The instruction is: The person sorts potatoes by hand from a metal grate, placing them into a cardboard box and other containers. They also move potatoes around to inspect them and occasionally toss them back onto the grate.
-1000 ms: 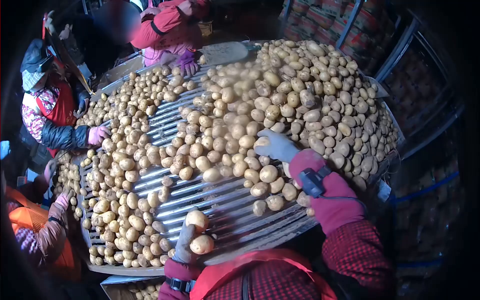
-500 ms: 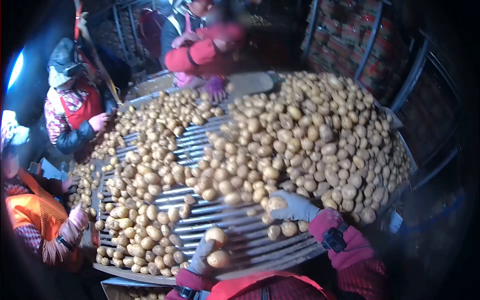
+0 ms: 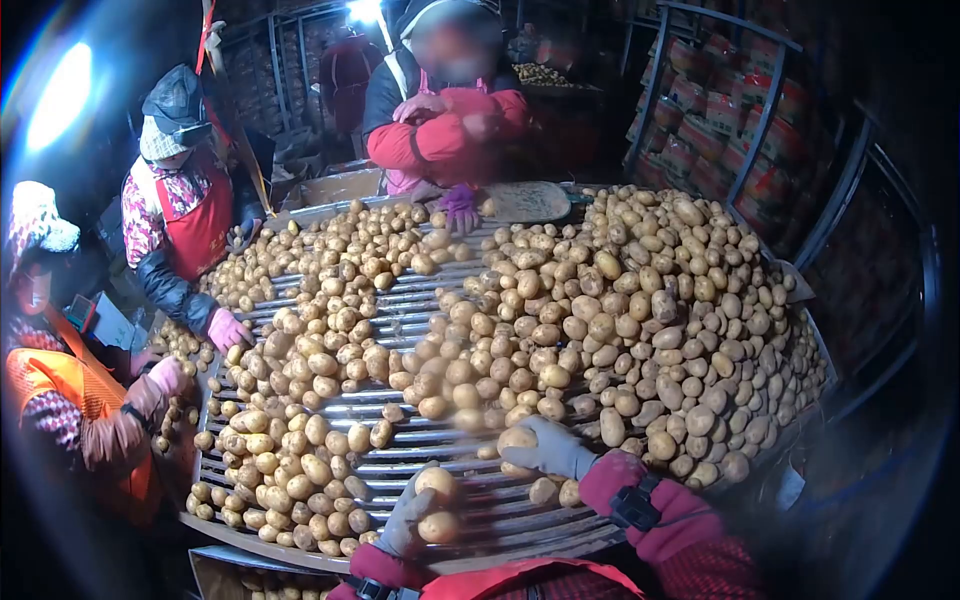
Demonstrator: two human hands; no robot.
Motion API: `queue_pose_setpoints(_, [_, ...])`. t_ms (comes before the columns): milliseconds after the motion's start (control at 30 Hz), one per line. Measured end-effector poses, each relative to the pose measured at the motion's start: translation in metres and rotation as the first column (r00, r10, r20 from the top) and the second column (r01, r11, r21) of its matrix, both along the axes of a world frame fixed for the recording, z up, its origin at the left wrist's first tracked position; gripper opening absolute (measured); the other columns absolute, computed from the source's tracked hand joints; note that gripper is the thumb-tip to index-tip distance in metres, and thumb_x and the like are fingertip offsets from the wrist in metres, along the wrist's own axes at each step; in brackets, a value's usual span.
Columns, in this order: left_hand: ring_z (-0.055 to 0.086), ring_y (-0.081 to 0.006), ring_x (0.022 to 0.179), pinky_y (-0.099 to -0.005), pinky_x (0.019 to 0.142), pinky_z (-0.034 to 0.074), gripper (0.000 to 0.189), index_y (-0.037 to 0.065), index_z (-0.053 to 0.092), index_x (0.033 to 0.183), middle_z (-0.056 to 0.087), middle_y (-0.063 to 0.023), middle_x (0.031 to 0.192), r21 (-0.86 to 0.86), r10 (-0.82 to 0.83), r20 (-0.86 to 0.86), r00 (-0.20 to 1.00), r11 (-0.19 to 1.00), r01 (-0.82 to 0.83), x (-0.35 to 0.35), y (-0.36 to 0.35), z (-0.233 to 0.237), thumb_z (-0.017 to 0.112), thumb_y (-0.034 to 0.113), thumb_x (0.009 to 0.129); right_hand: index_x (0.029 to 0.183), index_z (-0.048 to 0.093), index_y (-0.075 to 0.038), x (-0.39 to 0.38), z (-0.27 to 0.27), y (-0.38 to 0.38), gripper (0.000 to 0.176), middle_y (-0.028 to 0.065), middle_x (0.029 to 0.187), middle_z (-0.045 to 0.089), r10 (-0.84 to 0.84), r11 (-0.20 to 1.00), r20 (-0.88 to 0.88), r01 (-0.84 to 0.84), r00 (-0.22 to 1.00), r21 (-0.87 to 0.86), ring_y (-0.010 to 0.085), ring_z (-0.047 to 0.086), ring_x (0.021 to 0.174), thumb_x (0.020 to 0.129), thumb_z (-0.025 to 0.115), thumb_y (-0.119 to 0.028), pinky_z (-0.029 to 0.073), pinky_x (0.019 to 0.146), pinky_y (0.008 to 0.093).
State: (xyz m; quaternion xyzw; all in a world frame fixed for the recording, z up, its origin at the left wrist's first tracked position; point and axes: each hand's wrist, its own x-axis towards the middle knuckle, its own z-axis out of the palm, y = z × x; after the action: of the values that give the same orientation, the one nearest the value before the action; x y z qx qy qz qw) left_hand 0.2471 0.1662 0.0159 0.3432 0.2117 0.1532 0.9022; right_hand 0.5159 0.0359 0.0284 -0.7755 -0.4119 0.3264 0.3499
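Observation:
My left hand (image 3: 402,522), in a grey glove, is closed around two potatoes at the near edge of the slatted sorting table (image 3: 480,535). The upper potato (image 3: 437,484) rests by the fingers, the lower potato (image 3: 438,527) against the palm side. My right hand (image 3: 555,449), also gloved in grey, grips a single potato (image 3: 517,440) from its right side, just above the slats. Its fingertips are partly hidden behind that potato. Two loose potatoes (image 3: 543,490) lie right below my right hand.
A large potato heap (image 3: 680,330) covers the table's right side; another pile (image 3: 290,470) lies left. Co-workers stand along the left side and far end, one with a pink-gloved hand (image 3: 228,329) on the potatoes. A scoop (image 3: 525,202) lies at the far edge. A metal rack (image 3: 765,120) stands right.
My right hand has moved left with its potato. My left hand still holds its two potatoes. The capped co-worker has lowered a hand onto the potatoes. My view has tilted slightly up.

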Motion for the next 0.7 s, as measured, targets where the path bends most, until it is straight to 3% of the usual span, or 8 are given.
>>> queue_pose_setpoints(167, [0.064, -0.0234, 0.108, -0.0372, 0.091, 0.057, 0.081, 0.007, 0.037, 0.154, 0.061, -0.0115, 0.124, 0.026, 0.007, 0.014, 1.000, 1.000, -0.007, -0.001, 0.001, -0.001, 0.074, 0.038, 0.090, 0.128, 0.062, 0.000, 0.019, -0.017, -0.015, 0.062, 0.0125, 0.116, 0.069, 0.008, 0.990, -0.215, 0.023, 0.977, 0.142, 0.0204, 0.066, 0.104, 0.088, 0.081, -0.044, 0.053, 0.094, 0.0362])
queue_pose_setpoints(200, [0.061, -0.0239, 0.116, -0.0386, 0.097, 0.055, 0.084, 0.006, 0.034, 0.157, 0.060, -0.0119, 0.130, 0.076, 0.017, -0.012, 1.000, 0.997, -0.016, -0.002, 0.002, -0.005, 0.073, 0.040, 0.091, 0.133, 0.060, -0.003, 0.033, -0.028, -0.019, 0.065, 0.0158, 0.120, 0.069, 0.098, 0.964, -0.460, 0.030, 0.882, 0.263, 0.0246, 0.067, 0.110, 0.095, 0.070, -0.055, 0.055, 0.097, 0.0387])
queue_pose_setpoints(300, [0.060, -0.0256, 0.121, -0.0421, 0.099, 0.054, 0.082, 0.005, 0.034, 0.158, 0.058, -0.0119, 0.136, 0.080, 0.052, -0.043, 0.998, 0.996, -0.048, -0.005, 0.004, -0.023, 0.067, 0.043, 0.094, 0.139, 0.053, -0.005, 0.029, -0.025, -0.016, 0.054, 0.0157, 0.122, 0.068, 0.076, 0.895, -0.960, 0.407, 0.268, 0.185, 0.0270, 0.066, 0.112, 0.091, 0.067, -0.023, 0.054, 0.099, 0.0403])
queue_pose_setpoints(367, [0.060, -0.0291, 0.125, -0.0474, 0.098, 0.057, 0.072, 0.007, 0.038, 0.156, 0.057, -0.0143, 0.140, -0.127, 0.028, -0.047, 0.999, 0.991, -0.034, -0.015, 0.005, -0.038, 0.063, 0.041, 0.098, 0.144, 0.049, -0.007, 0.016, -0.024, -0.013, 0.058, 0.0157, 0.124, 0.068, 0.114, 0.815, -0.953, 0.576, -0.279, -0.071, 0.0286, 0.065, 0.114, 0.088, 0.066, -0.002, 0.053, 0.100, 0.0413])
queue_pose_setpoints(467, [0.059, -0.0305, 0.127, -0.0502, 0.101, 0.056, 0.066, 0.009, 0.041, 0.154, 0.055, -0.0151, 0.143, -0.248, 0.142, 0.025, 0.990, 0.960, -0.131, -0.023, 0.004, -0.039, 0.061, 0.042, 0.100, 0.142, 0.050, -0.002, -0.033, 0.018, 0.010, 0.061, 0.0208, 0.128, 0.065, 0.211, 0.845, -0.882, 0.533, -0.421, -0.052, 0.0340, 0.063, 0.119, 0.091, 0.060, -0.034, 0.051, 0.104, 0.0456])
queue_pose_setpoints(500, [0.059, -0.0303, 0.128, -0.0508, 0.102, 0.056, 0.066, 0.009, 0.041, 0.154, 0.055, -0.0149, 0.144, -0.233, 0.183, 0.030, 0.983, 0.957, -0.172, -0.023, 0.001, -0.025, 0.061, 0.042, 0.101, 0.142, 0.053, -0.005, -0.048, 0.019, 0.021, 0.078, 0.0210, 0.126, 0.067, 0.209, 0.872, -0.937, 0.381, 0.280, 0.309, 0.0334, 0.067, 0.115, 0.097, 0.054, -0.069, 0.058, 0.096, 0.0471])
queue_pose_setpoints(600, [0.059, -0.0305, 0.128, -0.0507, 0.102, 0.056, 0.066, 0.014, 0.039, 0.156, 0.056, -0.0145, 0.142, -0.189, 0.261, 0.077, 0.962, 0.951, -0.243, -0.032, -0.003, -0.005, 0.060, 0.042, 0.101, 0.151, 0.044, -0.007, -0.074, 0.010, 0.038, 0.090, 0.0256, 0.133, 0.063, 0.174, 0.935, -0.955, 0.264, 0.242, 0.237, 0.0421, 0.064, 0.120, 0.096, 0.044, -0.077, 0.059, 0.093, 0.0580])
queue_pose_setpoints(700, [0.066, -0.0311, 0.115, -0.0461, 0.094, 0.059, 0.069, 0.011, 0.041, 0.152, 0.061, -0.0162, 0.132, -0.202, 0.390, 0.021, 0.921, 0.903, -0.378, -0.056, -0.007, -0.002, 0.063, 0.049, 0.098, 0.149, 0.046, -0.005, -0.104, 0.009, 0.051, 0.089, 0.0249, 0.132, 0.064, 0.203, 0.956, -0.967, 0.181, 0.157, 0.230, 0.0363, 0.066, 0.117, 0.098, 0.040, -0.077, 0.059, 0.096, 0.0496])
